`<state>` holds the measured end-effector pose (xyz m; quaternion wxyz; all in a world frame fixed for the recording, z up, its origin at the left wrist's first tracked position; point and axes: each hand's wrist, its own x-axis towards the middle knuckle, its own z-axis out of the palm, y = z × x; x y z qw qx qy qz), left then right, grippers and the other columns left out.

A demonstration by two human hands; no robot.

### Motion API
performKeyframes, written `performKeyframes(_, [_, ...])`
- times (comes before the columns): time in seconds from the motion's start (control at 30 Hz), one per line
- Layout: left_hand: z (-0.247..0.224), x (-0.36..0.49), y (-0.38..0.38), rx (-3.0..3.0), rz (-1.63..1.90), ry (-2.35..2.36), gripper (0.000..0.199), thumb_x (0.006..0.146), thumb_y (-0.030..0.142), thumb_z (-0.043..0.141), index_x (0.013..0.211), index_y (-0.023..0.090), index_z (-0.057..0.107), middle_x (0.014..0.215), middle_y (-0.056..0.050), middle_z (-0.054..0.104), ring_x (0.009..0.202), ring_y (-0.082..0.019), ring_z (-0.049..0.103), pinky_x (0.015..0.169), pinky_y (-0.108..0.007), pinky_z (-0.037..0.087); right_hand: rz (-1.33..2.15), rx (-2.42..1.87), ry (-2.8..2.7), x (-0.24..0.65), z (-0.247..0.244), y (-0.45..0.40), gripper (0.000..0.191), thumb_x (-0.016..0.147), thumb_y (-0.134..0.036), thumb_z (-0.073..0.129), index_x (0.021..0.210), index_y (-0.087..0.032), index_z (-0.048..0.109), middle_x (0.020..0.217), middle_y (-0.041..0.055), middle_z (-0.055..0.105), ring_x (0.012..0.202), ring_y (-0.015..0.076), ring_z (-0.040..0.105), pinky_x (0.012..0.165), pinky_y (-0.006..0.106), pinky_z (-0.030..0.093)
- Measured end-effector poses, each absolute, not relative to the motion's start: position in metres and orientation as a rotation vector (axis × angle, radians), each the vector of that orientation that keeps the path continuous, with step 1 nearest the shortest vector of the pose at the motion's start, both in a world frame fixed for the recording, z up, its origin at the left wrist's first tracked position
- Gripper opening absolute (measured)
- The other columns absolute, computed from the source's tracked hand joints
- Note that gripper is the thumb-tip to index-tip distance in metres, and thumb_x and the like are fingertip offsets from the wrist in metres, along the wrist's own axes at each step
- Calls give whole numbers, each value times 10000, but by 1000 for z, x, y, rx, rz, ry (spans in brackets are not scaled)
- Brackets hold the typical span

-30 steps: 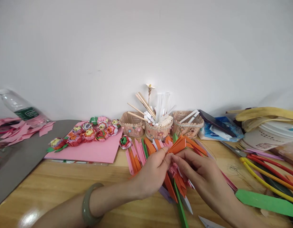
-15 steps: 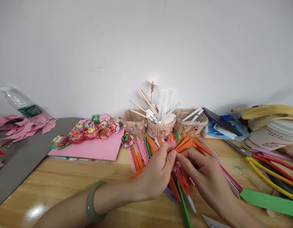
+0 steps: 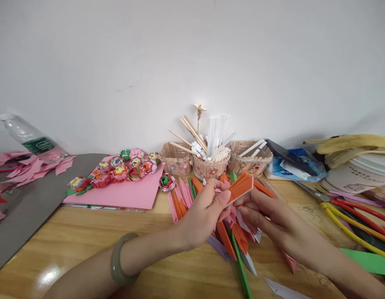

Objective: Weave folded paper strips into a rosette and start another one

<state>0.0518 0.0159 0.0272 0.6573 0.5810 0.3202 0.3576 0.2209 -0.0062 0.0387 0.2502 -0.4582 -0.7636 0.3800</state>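
Note:
My left hand, with a ring on a finger and a green bangle on the wrist, pinches a folded orange paper piece between thumb and fingers. Its free end points up and right. Just below, my right hand has its fingers curled together close to that piece; whatever lies between them is partly hidden. Beneath both hands spreads a pile of folded paper strips in pink, orange, green and purple.
Paper flowers lie on pink paper at left, near a tilted bottle. Three decorated baskets stand by the wall, holding sticks and clear tubes. On the right are scissors, a phone and a green strip.
The orange piece has turned, its end now swung lower and to the right. My right hand has shifted slightly right and its fingers sit lower. The green strip at right has slid rightward.

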Motion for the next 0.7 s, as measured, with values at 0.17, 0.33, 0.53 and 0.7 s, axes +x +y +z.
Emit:
performKeyframes(0.17, [30,50,18,1329,701,584,199,877,348,380,760,188,357,545,86,333,471,-63,276,479,-231,215,911,-1183,-2159,230,38,2,226,890,-328,412,817,-195,579,721,12,601,680,158,554,633,273,466])
performKeyframes(0.33, [31,49,17,1285,562,563,204,850,344,446,742,185,381,595,76,303,495,-57,278,475,-218,206,816,-1053,-2291,237,44,6,200,867,-244,449,787,-176,619,693,16,633,655,142,570,587,239,451])
performKeyframes(0.53, [28,47,14,1434,416,619,162,850,317,434,751,197,392,574,77,323,491,-71,292,471,-223,228,794,-1027,-2354,248,45,13,183,859,-184,473,812,-159,648,726,22,655,631,111,571,569,209,417])
performKeyframes(0.7, [29,50,13,1821,378,837,163,857,286,386,719,202,404,579,56,388,538,-100,343,492,-229,251,557,-1192,-2402,250,47,10,221,875,-231,453,749,-169,623,633,0,606,552,108,498,518,219,366])
